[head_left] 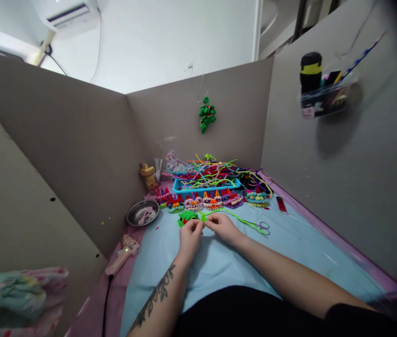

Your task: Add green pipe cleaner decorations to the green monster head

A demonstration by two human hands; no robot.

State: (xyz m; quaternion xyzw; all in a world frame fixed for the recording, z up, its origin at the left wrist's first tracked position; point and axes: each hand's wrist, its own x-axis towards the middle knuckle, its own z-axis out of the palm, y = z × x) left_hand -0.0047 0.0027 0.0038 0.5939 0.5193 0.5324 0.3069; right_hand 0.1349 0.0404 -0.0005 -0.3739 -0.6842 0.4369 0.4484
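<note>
My left hand [190,232] and my right hand [225,228] meet over the blue cloth, thumbs and fingertips pinched together. Between them is the curled end of a lime-green pipe cleaner [203,217]. Its long tail [235,215] runs off to the right, toward a pair of scissors [263,226]. Just beyond my left fingers lies a fuzzy green figure [187,217] with dark eyes and a bit of red, partly hidden by that hand. How the strand bends inside my fingertips is too small to make out.
Several colourful pipe-cleaner heads [212,200] line up before a blue tray [205,189] heaped with pipe cleaners. A metal bowl [142,213] and a pink glue gun [123,258] with a cord stand left. Grey panels surround the table; a plastic holder [326,100] hangs right.
</note>
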